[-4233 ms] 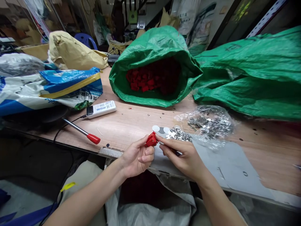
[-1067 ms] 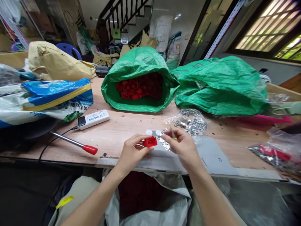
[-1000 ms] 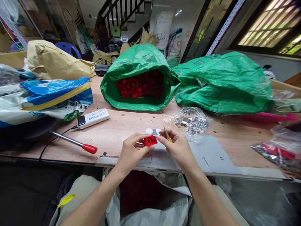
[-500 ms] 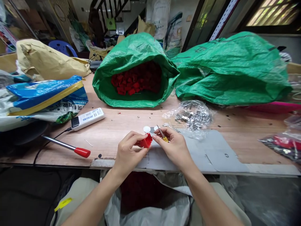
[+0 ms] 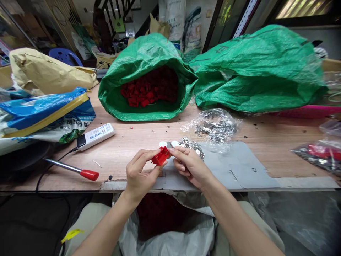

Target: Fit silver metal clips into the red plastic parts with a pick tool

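Note:
My left hand (image 5: 138,174) pinches a small red plastic part (image 5: 160,156) between thumb and fingers, just above the table's front edge. My right hand (image 5: 190,165) is closed beside it, with its fingertips against the part's right side. A thin metal tool tip (image 5: 170,143) sticks out past those fingers; the handle is hidden in the hand. A small heap of shiny metal bits (image 5: 192,145) lies right behind my right hand. Two white discs (image 5: 163,144) sit on the wood behind the part.
An open green bag (image 5: 114,103) full of red parts lies at the back, a second green bag (image 5: 255,71) to its right. A clear bag of metal bits (image 5: 215,126), a white remote (image 5: 94,132), a red-handled screwdriver (image 5: 71,170), a blue-white sack (image 5: 45,113) and a grey sheet (image 5: 239,170) surround my hands.
My hands have drawn closer together and nearer the table edge. The red part is tilted, and the yellow tool handle has slipped out of sight inside my right hand. The view has dipped down.

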Action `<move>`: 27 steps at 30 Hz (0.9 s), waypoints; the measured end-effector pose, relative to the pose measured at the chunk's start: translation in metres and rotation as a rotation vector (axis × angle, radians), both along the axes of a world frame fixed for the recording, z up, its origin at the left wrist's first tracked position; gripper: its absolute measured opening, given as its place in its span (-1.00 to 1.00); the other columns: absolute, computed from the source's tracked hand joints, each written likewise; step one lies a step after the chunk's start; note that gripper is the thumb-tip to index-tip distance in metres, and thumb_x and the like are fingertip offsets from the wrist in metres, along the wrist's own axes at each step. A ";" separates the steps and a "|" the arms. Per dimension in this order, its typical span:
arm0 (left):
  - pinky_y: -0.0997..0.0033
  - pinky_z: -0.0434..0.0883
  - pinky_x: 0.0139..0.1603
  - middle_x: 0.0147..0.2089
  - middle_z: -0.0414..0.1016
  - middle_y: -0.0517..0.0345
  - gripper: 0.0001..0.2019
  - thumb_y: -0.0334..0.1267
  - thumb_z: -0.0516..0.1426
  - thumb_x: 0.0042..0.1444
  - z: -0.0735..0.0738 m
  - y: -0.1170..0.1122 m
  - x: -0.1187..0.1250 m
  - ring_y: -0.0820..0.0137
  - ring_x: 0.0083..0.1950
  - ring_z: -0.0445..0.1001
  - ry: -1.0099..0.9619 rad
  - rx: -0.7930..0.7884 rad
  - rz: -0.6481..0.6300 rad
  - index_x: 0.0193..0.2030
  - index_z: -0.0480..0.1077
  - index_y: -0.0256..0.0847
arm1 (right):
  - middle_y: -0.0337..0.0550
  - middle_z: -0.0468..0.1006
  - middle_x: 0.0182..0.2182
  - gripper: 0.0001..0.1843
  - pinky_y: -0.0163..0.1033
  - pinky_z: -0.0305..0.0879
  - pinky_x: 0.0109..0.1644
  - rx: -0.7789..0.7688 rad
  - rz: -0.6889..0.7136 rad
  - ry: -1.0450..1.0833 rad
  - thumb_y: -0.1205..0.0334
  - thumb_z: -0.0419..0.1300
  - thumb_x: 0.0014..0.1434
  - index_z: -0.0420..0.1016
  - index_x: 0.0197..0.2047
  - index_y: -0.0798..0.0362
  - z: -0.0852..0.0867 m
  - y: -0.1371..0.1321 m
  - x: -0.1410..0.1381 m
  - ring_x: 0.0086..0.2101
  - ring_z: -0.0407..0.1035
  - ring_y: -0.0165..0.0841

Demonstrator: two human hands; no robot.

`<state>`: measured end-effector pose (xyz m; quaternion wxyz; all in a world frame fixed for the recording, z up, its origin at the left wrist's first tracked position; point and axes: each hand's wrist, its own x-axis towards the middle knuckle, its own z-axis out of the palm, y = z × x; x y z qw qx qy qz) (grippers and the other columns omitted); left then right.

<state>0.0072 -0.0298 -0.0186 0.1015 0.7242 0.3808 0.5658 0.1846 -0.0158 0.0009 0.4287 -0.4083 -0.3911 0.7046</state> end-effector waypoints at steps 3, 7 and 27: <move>0.46 0.51 -0.14 -0.16 0.55 0.13 -0.64 -0.44 0.32 0.06 0.000 -0.002 0.002 0.43 -0.17 0.53 0.012 0.009 -0.009 0.01 0.47 -0.19 | -0.42 0.11 -0.70 -0.55 -0.47 -0.28 -0.68 0.061 0.046 -0.141 -0.10 0.40 0.07 0.42 -0.37 0.13 -0.002 0.002 0.007 -0.68 -0.11 -0.59; 0.46 0.52 -0.09 -0.10 0.57 0.07 -0.60 -0.51 0.30 0.05 -0.001 -0.006 0.005 0.40 -0.12 0.56 0.124 0.150 -0.023 0.04 0.44 -0.21 | -0.45 0.06 -0.68 -0.46 -0.48 -0.25 -0.64 0.109 0.114 -0.153 -0.16 0.40 0.05 0.22 -0.43 0.06 -0.003 0.001 0.008 -0.66 -0.14 -0.60; 0.46 0.53 -0.14 -0.12 0.54 0.10 -0.61 -0.48 0.29 0.08 0.001 -0.019 -0.007 0.40 -0.12 0.53 -0.133 -0.121 -0.254 0.05 0.47 -0.11 | -0.51 0.03 -0.64 -0.56 -0.49 -0.36 -0.71 -0.081 0.394 0.163 -0.06 0.41 0.08 0.36 -0.26 0.09 0.003 -0.016 0.004 -0.70 -0.30 -0.65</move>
